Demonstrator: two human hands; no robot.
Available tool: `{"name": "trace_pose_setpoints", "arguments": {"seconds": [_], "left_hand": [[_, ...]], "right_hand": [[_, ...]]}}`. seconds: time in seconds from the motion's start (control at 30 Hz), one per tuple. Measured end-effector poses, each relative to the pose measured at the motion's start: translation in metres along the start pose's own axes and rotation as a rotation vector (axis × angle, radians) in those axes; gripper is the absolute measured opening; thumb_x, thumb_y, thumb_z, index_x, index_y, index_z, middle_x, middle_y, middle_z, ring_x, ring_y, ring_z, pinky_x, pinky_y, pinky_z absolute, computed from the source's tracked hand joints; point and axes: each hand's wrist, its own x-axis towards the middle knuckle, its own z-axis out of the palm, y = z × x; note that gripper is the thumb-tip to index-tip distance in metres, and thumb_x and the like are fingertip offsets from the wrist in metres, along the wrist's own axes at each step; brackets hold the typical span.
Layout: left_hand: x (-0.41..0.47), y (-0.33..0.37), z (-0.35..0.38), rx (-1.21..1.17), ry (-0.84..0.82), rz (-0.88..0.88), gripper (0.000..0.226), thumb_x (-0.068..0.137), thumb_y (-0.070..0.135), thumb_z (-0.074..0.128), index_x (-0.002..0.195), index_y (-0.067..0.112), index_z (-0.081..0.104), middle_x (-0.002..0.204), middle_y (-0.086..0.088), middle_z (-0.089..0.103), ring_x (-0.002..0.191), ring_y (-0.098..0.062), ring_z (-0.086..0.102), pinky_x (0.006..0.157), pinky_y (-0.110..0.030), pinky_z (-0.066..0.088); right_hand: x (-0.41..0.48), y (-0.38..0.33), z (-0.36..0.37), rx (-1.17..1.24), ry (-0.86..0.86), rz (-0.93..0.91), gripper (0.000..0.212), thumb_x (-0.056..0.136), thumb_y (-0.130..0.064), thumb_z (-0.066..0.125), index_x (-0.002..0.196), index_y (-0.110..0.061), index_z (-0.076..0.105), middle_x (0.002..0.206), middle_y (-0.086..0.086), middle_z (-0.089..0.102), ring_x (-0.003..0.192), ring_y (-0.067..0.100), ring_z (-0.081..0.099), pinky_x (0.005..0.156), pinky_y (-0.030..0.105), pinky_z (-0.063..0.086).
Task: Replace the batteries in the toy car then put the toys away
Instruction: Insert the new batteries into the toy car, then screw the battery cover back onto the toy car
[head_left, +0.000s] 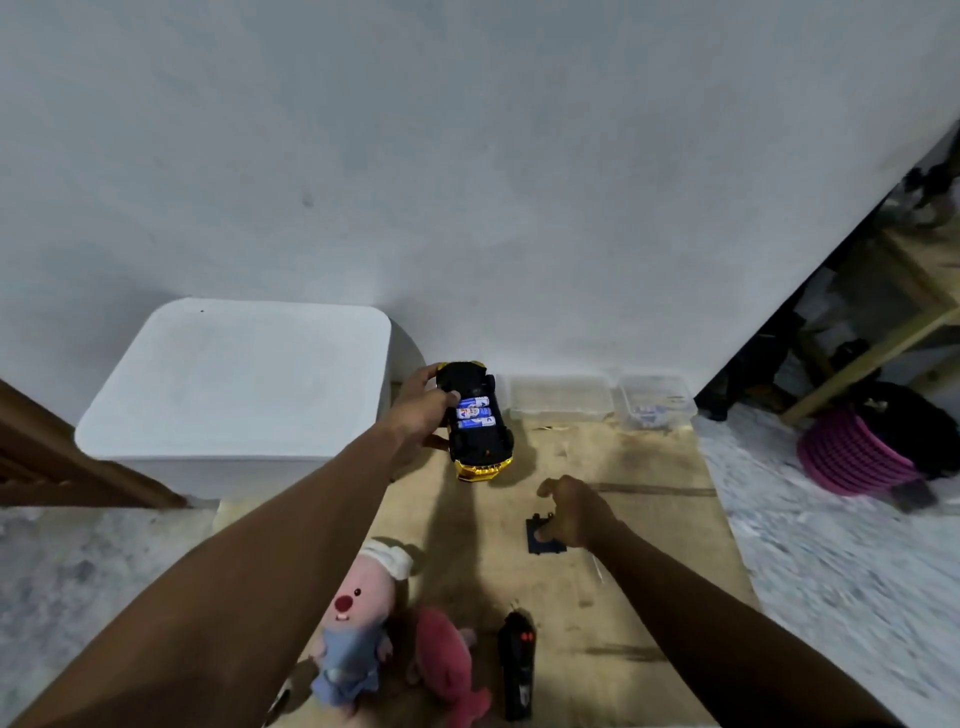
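The black and gold toy car (480, 447) lies upside down on the cardboard sheet (649, 519), its battery bay uncovered with three blue batteries (474, 412) side by side in it. My left hand (423, 410) grips the car's left side, fingers curled over its underside. Nearer to me, my right hand (574, 512) pinches the flat black battery cover (543, 540), which lies on the cardboard. A black remote control (517, 667) lies near the front edge.
A white lidded bin (234, 384) stands at the left against the wall. Two clear plastic containers (561, 397) (654, 402) sit at the back. A pink plush in blue clothes (358, 623) and a red plush (447, 670) lie in front. A pink basket (852, 457) is on the right.
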Motion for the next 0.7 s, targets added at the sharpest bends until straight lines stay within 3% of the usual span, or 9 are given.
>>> {"name": "trace_pose_setpoints", "arguments": {"seconds": [0.23, 0.33, 0.43, 0.5, 0.57, 0.63, 0.7], "left_hand": [[0.002, -0.014, -0.001, 0.020, -0.017, -0.035, 0.045, 0.098, 0.003, 0.048, 0.137, 0.026, 0.048, 0.104, -0.009, 0.066, 0.077, -0.021, 0.066, 0.045, -0.027, 0.051], [0.003, -0.017, -0.002, 0.018, -0.015, -0.042, 0.046, 0.097, 0.002, 0.049, 0.138, 0.025, 0.048, 0.105, -0.010, 0.066, 0.078, -0.023, 0.066, 0.047, -0.029, 0.052], [0.000, -0.017, -0.002, 0.014, -0.019, -0.048, 0.047, 0.098, 0.002, 0.049, 0.138, 0.026, 0.048, 0.104, -0.009, 0.066, 0.078, -0.023, 0.066, 0.047, -0.029, 0.053], [-0.001, -0.017, -0.004, 0.005, -0.023, -0.053, 0.047, 0.098, 0.002, 0.050, 0.138, 0.027, 0.048, 0.103, -0.009, 0.066, 0.080, -0.023, 0.066, 0.045, -0.029, 0.053], [-0.004, -0.016, -0.005, 0.004, -0.022, -0.057, 0.048, 0.097, 0.002, 0.050, 0.138, 0.027, 0.047, 0.102, -0.008, 0.066, 0.080, -0.023, 0.065, 0.047, -0.030, 0.053], [-0.007, -0.015, -0.007, 0.007, -0.021, -0.052, 0.050, 0.097, 0.001, 0.050, 0.140, 0.027, 0.046, 0.100, -0.008, 0.066, 0.079, -0.023, 0.064, 0.046, -0.029, 0.053], [-0.011, -0.012, -0.009, 0.004, -0.017, -0.047, 0.050, 0.097, 0.001, 0.051, 0.140, 0.027, 0.046, 0.097, -0.007, 0.065, 0.076, -0.021, 0.063, 0.043, -0.027, 0.052]], "right_hand": [[0.004, 0.006, 0.010, -0.010, 0.046, -0.008, 0.071, 0.060, -0.027, 0.091, 0.123, -0.020, 0.059, 0.122, 0.005, 0.062, 0.108, 0.024, 0.060, 0.075, 0.026, 0.043], [0.007, 0.009, 0.005, 0.004, 0.040, -0.037, 0.053, 0.061, -0.028, 0.091, 0.107, -0.023, 0.067, 0.106, 0.000, 0.068, 0.094, 0.019, 0.063, 0.069, 0.026, 0.045], [0.010, 0.010, -0.004, 0.105, 0.037, -0.129, 0.026, 0.067, -0.026, 0.088, 0.089, -0.019, 0.077, 0.078, -0.010, 0.068, 0.075, 0.009, 0.063, 0.066, 0.023, 0.045], [0.010, 0.008, -0.015, 0.221, 0.003, -0.201, 0.018, 0.073, -0.020, 0.086, 0.088, -0.013, 0.079, 0.068, -0.017, 0.063, 0.064, 0.001, 0.059, 0.059, 0.019, 0.047], [0.006, 0.005, -0.027, 0.330, -0.049, -0.202, 0.014, 0.078, -0.016, 0.083, 0.090, -0.009, 0.078, 0.065, -0.012, 0.066, 0.057, 0.006, 0.061, 0.052, 0.017, 0.051], [0.001, 0.003, -0.039, 0.457, -0.072, -0.177, 0.012, 0.078, -0.015, 0.083, 0.087, -0.010, 0.077, 0.065, -0.001, 0.072, 0.053, 0.016, 0.064, 0.054, 0.029, 0.055], [-0.005, 0.000, -0.054, 0.556, -0.077, -0.149, 0.018, 0.079, -0.016, 0.082, 0.092, -0.006, 0.076, 0.074, 0.011, 0.074, 0.054, 0.020, 0.065, 0.054, 0.030, 0.054]]}}
